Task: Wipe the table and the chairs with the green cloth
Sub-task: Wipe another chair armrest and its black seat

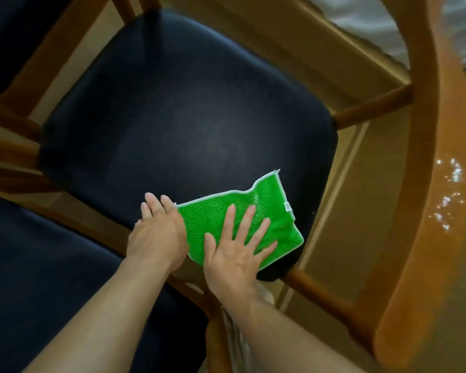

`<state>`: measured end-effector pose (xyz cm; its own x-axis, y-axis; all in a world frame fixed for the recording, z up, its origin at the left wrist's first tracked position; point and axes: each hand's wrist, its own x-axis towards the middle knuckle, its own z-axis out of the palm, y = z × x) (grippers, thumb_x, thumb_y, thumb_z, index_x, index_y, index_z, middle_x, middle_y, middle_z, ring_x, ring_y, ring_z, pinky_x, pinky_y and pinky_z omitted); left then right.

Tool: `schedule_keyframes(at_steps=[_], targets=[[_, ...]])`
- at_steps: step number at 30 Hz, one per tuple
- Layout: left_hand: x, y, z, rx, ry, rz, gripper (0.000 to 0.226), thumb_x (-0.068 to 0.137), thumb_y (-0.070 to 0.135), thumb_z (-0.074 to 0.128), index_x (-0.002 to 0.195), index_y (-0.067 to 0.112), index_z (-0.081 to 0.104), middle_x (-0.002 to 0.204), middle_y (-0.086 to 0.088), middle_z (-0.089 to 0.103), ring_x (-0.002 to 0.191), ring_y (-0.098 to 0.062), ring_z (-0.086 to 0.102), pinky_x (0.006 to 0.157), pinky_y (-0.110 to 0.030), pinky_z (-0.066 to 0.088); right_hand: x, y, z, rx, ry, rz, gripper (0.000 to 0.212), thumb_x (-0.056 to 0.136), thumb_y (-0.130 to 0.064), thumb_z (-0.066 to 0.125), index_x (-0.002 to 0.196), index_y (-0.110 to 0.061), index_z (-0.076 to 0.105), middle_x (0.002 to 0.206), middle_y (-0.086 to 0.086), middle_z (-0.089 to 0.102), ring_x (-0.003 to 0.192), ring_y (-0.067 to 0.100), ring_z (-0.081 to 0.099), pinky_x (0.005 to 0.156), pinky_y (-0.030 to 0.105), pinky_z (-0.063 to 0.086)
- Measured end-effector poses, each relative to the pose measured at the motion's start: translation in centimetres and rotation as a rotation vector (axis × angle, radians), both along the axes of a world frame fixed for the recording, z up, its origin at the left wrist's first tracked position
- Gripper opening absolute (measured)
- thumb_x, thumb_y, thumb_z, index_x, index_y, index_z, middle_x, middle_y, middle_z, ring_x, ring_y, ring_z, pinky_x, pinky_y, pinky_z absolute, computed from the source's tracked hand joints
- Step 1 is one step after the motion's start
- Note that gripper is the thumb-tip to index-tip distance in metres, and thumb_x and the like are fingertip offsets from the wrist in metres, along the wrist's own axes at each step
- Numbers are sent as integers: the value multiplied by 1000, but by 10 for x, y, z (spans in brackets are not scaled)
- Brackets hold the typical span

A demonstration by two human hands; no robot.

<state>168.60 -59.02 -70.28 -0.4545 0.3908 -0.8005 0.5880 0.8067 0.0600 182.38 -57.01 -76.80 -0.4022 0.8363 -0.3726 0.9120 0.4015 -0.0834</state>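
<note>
Two bare forearms reach in. The right hand [237,254] presses flat, fingers spread, on the green cloth [242,219], white-edged and rumpled, at the dark chair seat's [172,117] near corner. The left hand [156,232] rests flat beside it, fingers straight, holding nothing.

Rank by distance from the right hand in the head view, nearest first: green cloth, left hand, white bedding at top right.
1. green cloth, directly under the right hand.
2. left hand, just to its left.
3. white bedding, far top right.
</note>
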Motion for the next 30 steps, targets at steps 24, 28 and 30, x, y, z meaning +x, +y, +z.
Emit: schedule_keyframes(at_steps=[24,28,30], targets=[[-21,33,8,-247,-127,-129,75,100,26,46,150,-6,0,156,-30,1,145,-40,12,111,-44,27,-6,89,-10,23,61,81,63,91,-67,12,147,-49,-9,159,-15,-18,146,30,-15,104,70,-12],[-18,37,3,-298,-127,-117,76,100,25,46,150,-5,-3,155,-28,-2,145,-40,8,108,-44,31,-29,163,-14,45,75,-198,64,88,-67,12,147,-50,-8,160,-15,-16,146,35,-16,101,77,-8],[-16,32,1,-275,-123,-115,78,101,23,46,149,-6,-7,156,-29,-9,147,-40,2,111,-45,27,-38,181,-12,60,81,-302,65,89,-65,13,149,-47,-4,161,-12,-12,146,36,-13,101,77,-6]])
